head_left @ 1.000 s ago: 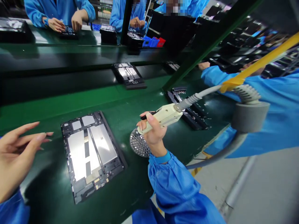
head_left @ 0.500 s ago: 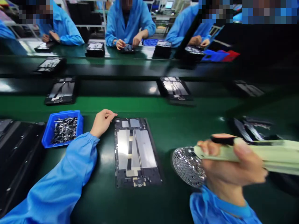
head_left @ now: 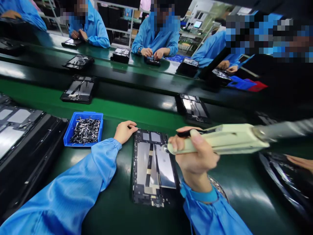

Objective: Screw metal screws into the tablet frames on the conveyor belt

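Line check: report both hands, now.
Left hand open beside tablet frame. Right hand gripping corded electric screwdriver, tip over frame edge. Blue parts bin beside left hand.

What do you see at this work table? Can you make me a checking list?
Surface: shiny green work table.
Job's things: dark tablet frame with silver panels; blue bin of small metal parts.
Clutter: holed metal disc, partly behind the right wrist.
Grips: right hand holds a cream electric screwdriver over the frame; left hand rests beside the frame.
Cables: grey hose runs right from the screwdriver.
Surroundings: blue-coated worker across the table; black tray at left.
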The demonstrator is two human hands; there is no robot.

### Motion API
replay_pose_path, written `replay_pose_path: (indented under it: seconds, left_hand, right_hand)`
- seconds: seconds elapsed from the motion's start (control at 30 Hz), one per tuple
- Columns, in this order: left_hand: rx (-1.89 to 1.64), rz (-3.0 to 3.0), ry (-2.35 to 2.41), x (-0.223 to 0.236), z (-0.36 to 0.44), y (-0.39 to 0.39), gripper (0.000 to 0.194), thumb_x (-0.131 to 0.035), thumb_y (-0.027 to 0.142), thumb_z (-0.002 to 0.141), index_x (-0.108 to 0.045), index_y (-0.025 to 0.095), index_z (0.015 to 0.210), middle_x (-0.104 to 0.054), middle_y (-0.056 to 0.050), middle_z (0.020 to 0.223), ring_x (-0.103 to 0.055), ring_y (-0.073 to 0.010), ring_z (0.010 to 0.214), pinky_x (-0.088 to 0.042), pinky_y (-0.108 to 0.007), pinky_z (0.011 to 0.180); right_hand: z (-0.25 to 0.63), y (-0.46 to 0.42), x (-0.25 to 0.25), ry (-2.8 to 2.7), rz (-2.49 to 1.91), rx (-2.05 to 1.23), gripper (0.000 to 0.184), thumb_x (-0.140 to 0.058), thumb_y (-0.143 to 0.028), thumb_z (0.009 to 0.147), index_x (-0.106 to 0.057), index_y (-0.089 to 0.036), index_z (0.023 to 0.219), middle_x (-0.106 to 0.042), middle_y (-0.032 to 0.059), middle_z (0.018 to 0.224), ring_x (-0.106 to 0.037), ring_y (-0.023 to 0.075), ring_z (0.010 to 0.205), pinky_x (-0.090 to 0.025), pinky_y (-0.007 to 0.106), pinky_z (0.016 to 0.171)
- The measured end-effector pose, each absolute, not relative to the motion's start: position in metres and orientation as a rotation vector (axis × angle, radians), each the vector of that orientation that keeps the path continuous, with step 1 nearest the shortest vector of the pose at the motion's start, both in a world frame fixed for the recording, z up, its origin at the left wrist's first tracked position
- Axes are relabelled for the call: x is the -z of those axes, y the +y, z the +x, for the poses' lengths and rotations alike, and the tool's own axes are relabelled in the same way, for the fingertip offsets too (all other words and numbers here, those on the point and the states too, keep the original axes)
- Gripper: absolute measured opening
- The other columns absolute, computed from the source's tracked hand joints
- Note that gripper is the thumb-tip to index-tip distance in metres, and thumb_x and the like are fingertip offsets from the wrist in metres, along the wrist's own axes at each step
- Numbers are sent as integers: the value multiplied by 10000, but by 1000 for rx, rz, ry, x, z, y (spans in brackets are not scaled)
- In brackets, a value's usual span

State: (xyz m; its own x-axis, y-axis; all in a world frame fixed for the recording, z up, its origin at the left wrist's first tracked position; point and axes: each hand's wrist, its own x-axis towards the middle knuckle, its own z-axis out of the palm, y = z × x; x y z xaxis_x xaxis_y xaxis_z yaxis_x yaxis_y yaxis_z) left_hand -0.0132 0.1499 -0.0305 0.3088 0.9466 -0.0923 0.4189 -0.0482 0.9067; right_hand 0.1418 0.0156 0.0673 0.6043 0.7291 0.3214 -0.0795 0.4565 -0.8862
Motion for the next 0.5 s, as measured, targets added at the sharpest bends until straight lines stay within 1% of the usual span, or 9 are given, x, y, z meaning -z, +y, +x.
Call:
replay_pose_path:
  seconds: [0.07,0.17,0.3,0.4,0.5]
  left_hand:
    - [-688,1629,1240,31,-13,151,55,-777,148,816,-800,185,782,-770,-15,776,-655,-160,711,-515,-276,793]
    - [-635,1608,1192,31,-13,153,93,-777,169,825,-786,168,732,-710,-5,655,-611,-138,618,-488,-248,672]
    - [-573,1556,1165,32,-13,155,139,-699,206,886,-810,148,826,-644,9,571,-553,-123,494,-421,-225,505]
    - [-565,1537,1172,34,-12,155,142,-687,179,881,-821,139,856,-645,3,571,-545,-120,480,-432,-219,497]
    - [-572,1529,1189,36,-10,155,144,-691,160,876,-829,142,838,-666,-9,590,-570,-126,513,-478,-228,559]
  right_hand:
    - [131,38,-62,-770,-958,-590,345,-848,-502,755,-713,-184,753,-476,-79,427,-467,120,339,-494,318,427]
    - [116,73,-54,-769,-952,-640,304,-825,-475,754,-694,-205,708,-472,-82,403,-469,118,348,-508,307,444]
    - [103,106,-42,-801,-985,-683,300,-788,-454,781,-640,-232,644,-488,-71,405,-499,129,392,-525,299,470]
    - [99,118,-33,-793,-1005,-691,294,-788,-448,766,-642,-231,631,-485,-79,397,-448,114,368,-522,300,470]
    - [98,124,-27,-783,-996,-697,284,-788,-444,745,-655,-221,633,-478,-81,387,-435,107,349,-490,288,431]
